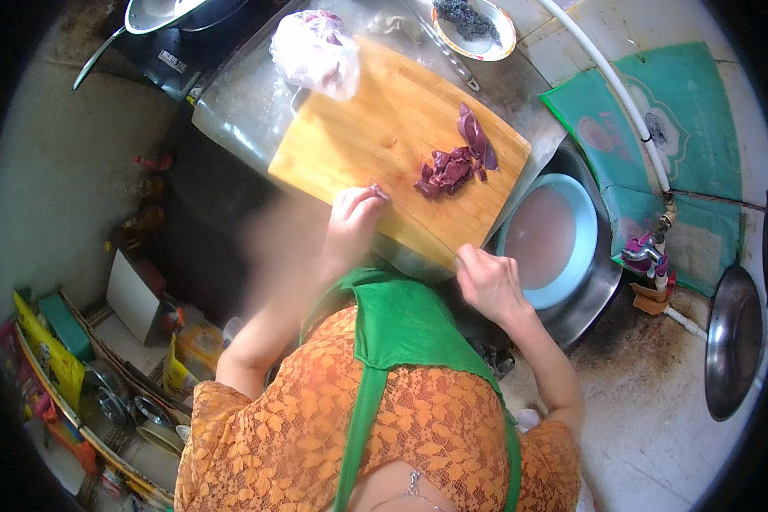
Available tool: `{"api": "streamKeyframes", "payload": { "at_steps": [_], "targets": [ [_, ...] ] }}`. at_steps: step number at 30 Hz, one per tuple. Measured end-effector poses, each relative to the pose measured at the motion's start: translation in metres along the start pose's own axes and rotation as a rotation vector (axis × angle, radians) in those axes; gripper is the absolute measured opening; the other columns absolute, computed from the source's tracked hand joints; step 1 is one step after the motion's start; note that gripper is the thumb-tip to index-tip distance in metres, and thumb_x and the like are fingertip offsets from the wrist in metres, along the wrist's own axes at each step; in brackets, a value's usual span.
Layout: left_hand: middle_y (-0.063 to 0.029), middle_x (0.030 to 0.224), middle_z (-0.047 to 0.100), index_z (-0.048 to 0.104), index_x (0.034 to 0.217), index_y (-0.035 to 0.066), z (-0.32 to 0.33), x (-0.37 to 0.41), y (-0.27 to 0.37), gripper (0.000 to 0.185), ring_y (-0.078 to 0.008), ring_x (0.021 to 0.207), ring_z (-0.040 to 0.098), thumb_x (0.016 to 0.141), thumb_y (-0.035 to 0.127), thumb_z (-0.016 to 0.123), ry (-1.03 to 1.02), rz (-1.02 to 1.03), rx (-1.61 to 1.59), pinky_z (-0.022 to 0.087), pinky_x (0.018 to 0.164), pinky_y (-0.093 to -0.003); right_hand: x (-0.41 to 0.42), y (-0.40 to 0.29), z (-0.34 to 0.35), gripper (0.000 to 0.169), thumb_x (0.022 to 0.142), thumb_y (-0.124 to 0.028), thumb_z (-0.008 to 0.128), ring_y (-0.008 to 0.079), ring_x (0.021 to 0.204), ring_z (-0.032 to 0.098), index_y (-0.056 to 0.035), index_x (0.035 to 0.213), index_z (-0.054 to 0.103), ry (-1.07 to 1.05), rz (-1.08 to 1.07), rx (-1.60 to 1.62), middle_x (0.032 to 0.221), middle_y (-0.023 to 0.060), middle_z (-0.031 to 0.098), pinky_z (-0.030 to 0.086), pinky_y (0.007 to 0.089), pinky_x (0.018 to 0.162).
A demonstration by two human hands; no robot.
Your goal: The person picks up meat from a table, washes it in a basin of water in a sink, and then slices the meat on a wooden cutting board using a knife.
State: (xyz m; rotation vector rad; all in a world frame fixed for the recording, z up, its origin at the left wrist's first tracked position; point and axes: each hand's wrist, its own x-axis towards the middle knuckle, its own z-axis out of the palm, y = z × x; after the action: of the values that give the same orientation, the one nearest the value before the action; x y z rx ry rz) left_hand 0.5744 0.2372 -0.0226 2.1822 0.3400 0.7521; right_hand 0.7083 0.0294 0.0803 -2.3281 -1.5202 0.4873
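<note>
A wooden cutting board (384, 121) lies before me on the metal counter. Near its front edge, my left hand (356, 216) pinches a small piece of dark red meat (377, 190) between thumb and fingers. My right hand (491, 281) is closed at the board's front right, around what looks like a knife handle that the fingers hide. From that fist a shiny knife blade (419, 240) reaches left towards my left hand, mirroring the board. A heap of cut dark red meat, probably liver (447, 171), sits on the right of the board, beside a longer uncut piece (477, 136).
A whitish plastic bag (317, 54) with contents rests at the board's far left corner. Behind stands a bowl holding a dark scouring pad (467, 22). At right, a blue basin (592, 224) of cloudy water sits below a tap (643, 253). A pan (157, 16) stands far left.
</note>
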Motion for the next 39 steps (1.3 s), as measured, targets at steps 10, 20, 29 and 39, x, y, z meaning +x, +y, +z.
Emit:
{"api": "streamKeyframes", "payload": {
  "at_steps": [10, 20, 29, 39],
  "targets": [
    [-0.0124, 0.107, 0.062, 0.062, 0.103, 0.002, 0.004, 0.001, -0.008, 0.033, -0.0326, 0.1, 0.055, 0.073, -0.01, 0.061, -0.019, 0.057, 0.075, 0.044, 0.09, -0.0422, 0.0, 0.0, 0.01, 0.017, 0.079, -0.009, 0.063, 0.0329, 0.053, 0.06, -0.0059, 0.085, 0.048, -0.075, 0.004, -0.117, 0.062, 0.012, 0.055, 0.048, 0.0425, 0.047],
    [-0.0143, 0.106, 0.061, 0.062, 0.102, 0.001, 0.001, -0.003, -0.002, 0.028, -0.0342, 0.101, 0.057, 0.076, -0.007, 0.064, 0.051, -0.012, -0.006, 0.047, 0.088, -0.041, 0.0, -0.005, 0.0, 0.013, 0.082, -0.009, 0.061, 0.032, 0.054, 0.06, -0.0063, 0.087, 0.049, 0.018, 0.038, -0.029, 0.064, 0.0113, 0.055, 0.048, 0.0418, 0.047],
    [-0.0116, 0.113, 0.061, 0.061, 0.111, 0.004, 0.002, -0.006, -0.001, 0.035, -0.0313, 0.107, 0.055, 0.076, -0.002, 0.061, -0.038, 0.02, 0.093, 0.045, 0.092, -0.0408, 0.003, -0.004, 0.006, 0.015, 0.078, -0.008, 0.062, 0.0286, 0.051, 0.059, -0.0075, 0.085, 0.049, -0.047, -0.058, -0.158, 0.062, 0.0092, 0.051, 0.048, 0.0399, 0.047],
    [-0.0148, 0.111, 0.06, 0.062, 0.109, 0.001, -0.002, -0.003, -0.005, 0.033, -0.0329, 0.103, 0.056, 0.076, -0.007, 0.062, -0.033, 0.018, 0.047, 0.046, 0.092, -0.0404, 0.003, -0.001, 0.007, 0.01, 0.084, -0.009, 0.059, 0.0348, 0.056, 0.06, -0.0052, 0.089, 0.052, 0.007, 0.086, 0.035, 0.066, 0.0142, 0.059, 0.048, 0.0436, 0.048]
  ]
}}
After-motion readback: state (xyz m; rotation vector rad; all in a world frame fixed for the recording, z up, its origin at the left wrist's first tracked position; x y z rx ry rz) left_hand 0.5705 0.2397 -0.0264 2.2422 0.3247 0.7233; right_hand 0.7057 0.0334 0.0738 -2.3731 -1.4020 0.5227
